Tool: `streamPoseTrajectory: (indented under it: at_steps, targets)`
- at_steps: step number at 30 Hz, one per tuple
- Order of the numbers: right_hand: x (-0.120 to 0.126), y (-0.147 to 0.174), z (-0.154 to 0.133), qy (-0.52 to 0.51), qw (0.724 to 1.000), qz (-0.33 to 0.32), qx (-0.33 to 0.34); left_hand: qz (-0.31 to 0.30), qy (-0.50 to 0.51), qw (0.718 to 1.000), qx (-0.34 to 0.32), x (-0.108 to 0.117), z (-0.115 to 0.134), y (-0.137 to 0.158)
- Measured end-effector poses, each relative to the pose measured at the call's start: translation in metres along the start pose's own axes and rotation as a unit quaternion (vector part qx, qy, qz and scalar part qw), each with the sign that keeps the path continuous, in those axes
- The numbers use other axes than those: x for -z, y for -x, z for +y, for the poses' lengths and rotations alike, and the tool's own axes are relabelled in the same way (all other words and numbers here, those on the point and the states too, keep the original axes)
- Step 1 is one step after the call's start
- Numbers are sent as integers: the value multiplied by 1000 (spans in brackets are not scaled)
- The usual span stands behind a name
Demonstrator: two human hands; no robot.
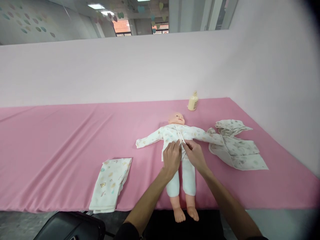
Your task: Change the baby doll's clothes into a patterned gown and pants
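Note:
A baby doll (177,118) lies face up with its feet towards me, dressed in a white printed baby shirt (152,136) and white trousers. Both of my hands are at the middle of the shirt's front. The fingers of my left hand (172,155) are closed on the shirt front. Opposite it, my right hand (195,154) pinches the same front with thumb and finger. Thin ties seem to run between them, but the fingertips hide much of the detail. The doll's arms stretch out sideways, and its bare feet (179,215) reach past the table edge.
A pink sheet (62,146) covers the table against a white wall. A folded printed cloth (111,185) lies front left. Rumpled printed clothes (240,150) lie at the right, under the doll's sleeve end. A pale yellow pump bottle (193,101) stands behind. A black chair (72,226) is front left.

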State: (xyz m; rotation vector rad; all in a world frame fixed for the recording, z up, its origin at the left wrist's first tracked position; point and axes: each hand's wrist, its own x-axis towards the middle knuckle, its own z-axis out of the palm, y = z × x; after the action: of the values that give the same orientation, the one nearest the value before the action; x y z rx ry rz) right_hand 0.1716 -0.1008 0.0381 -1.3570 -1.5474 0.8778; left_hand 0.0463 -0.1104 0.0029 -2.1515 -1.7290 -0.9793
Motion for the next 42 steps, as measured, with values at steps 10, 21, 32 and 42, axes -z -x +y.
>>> streamPoseTrajectory:
  at_steps: [10, 21, 32, 42]
  targets:
    - [-2, 3, 10, 95, 989, -6, 116, -12, -4, 1000, -24, 1, -1, 2]
    - [-1, 11, 11, 32, 990, 39, 134, -32, 77, 996, 23, 6, 1, -2]
    - [-3, -8, 17, -168, 985, 18, -38, -61, 124, 988, 63, 6, -1, -3]
    - [-4, -11, 19, -181, 983, 9, -19, -56, 126, 988, 65, 4, -1, -2]
